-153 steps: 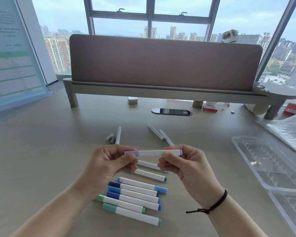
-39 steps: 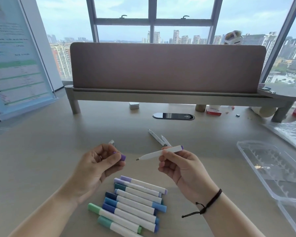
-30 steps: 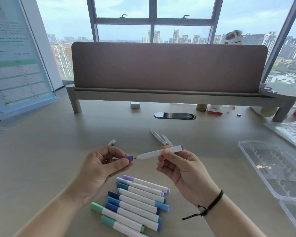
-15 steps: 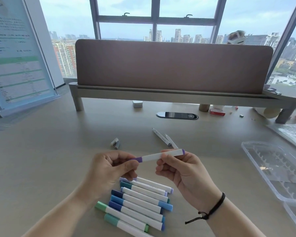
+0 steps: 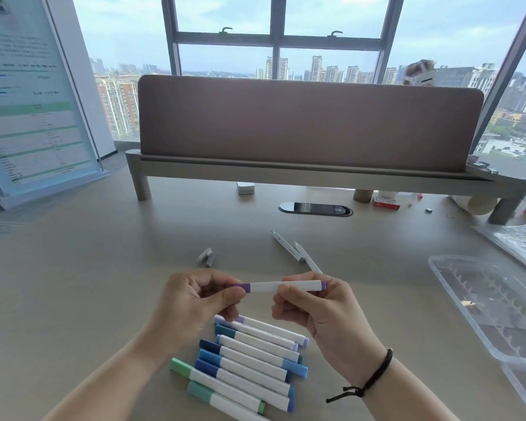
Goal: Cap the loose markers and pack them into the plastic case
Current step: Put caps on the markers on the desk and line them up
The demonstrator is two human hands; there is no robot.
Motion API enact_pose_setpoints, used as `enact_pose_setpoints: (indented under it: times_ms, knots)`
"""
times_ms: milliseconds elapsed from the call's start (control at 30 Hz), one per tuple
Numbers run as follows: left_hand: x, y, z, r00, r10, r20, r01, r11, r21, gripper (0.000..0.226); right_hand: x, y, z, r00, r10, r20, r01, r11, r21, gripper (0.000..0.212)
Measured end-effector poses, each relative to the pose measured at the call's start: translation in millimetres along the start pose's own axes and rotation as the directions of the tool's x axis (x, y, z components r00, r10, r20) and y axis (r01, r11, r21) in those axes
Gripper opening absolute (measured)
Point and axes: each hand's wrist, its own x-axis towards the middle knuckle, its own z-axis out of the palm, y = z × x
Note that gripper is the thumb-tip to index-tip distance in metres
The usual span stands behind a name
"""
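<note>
**Cap seated on the purple marker**

From the head camera, I see my left hand (image 5: 195, 302) pinching the purple cap (image 5: 246, 287) and my right hand (image 5: 313, 308) gripping the marker (image 5: 286, 286) barrel above the capped row (image 5: 249, 357). A second ago cap and tip were apart; now they're joined. The plastic case (image 5: 495, 308) sits right, open.

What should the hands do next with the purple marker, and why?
Probably lay the purple marker down beside the row of capped markers. Its cap looks seated, with the left hand gripping the cap end and the right hand holding the barrel. Two uncapped markers and two loose caps wait on the desk.
</note>
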Motion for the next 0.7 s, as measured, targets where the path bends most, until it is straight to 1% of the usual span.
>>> enact_pose_setpoints:
  times_ms: [33,67,100,167,200,233,267,333,433,567,700]
  knots:
    - [1.7,-1.4,-1.6,1.000,0.004,-0.005,-0.004,0.999,0.031,0.015,0.9,0.5,-0.6,1.000,-0.007,-0.017,0.006,0.997,-0.076,0.007]
    - [3.7,-3.9,-2.9,1.000,0.002,-0.004,-0.002,0.998,0.069,0.014,2.9,2.4,-2.2,0.999,-0.035,-0.040,0.026,0.980,-0.197,0.005]
    - [4.8,-6.7,-3.5,1.000,-0.002,0.006,0.001,0.994,0.110,0.014,5.5,5.5,-5.5,0.995,-0.081,-0.060,0.054,0.932,-0.357,0.007]
    - [6.5,-15.9,-5.1,1.000,0.009,0.027,-0.015,0.975,0.222,0.016,10.0,11.6,-12.8,0.982,-0.174,-0.071,0.084,0.743,-0.664,0.009]
    - [7.2,-20.4,-6.5,1.000,0.024,0.020,-0.029,0.957,0.289,0.016,11.6,14.6,-16.7,0.975,-0.214,-0.058,0.094,0.637,-0.765,0.009]
    - [7.8,-24.6,-9.0,0.999,0.041,-0.001,-0.038,0.935,0.352,0.015,12.5,16.7,-20.0,0.970,-0.242,-0.037,0.105,0.548,-0.830,0.008]
    - [8.6,-27.6,-11.9,0.998,0.061,-0.031,-0.043,0.911,0.410,0.015,12.7,18.3,-22.6,0.968,-0.251,-0.018,0.109,0.480,-0.870,0.007]
    - [11.5,-31.7,-19.2,0.991,0.101,-0.086,-0.045,0.869,0.493,0.013,12.3,20.5,-24.4,0.973,-0.230,0.008,0.099,0.389,-0.916,0.007]
    - [17.5,-35.8,-27.4,0.978,0.134,-0.162,-0.028,0.846,0.533,0.008,14.1,23.8,-24.5,0.975,-0.219,0.046,0.110,0.292,-0.950,0.014]
    - [19.7,-39.1,-28.1,0.974,0.147,-0.174,-0.020,0.816,0.578,0.009,14.9,26.6,-25.9,0.971,-0.210,0.116,0.164,0.230,-0.959,0.017]
    - [18.6,-40.5,-26.3,0.978,0.148,-0.145,-0.034,0.804,0.594,0.009,13.5,26.5,-26.1,0.971,-0.207,0.123,0.171,0.234,-0.957,0.018]
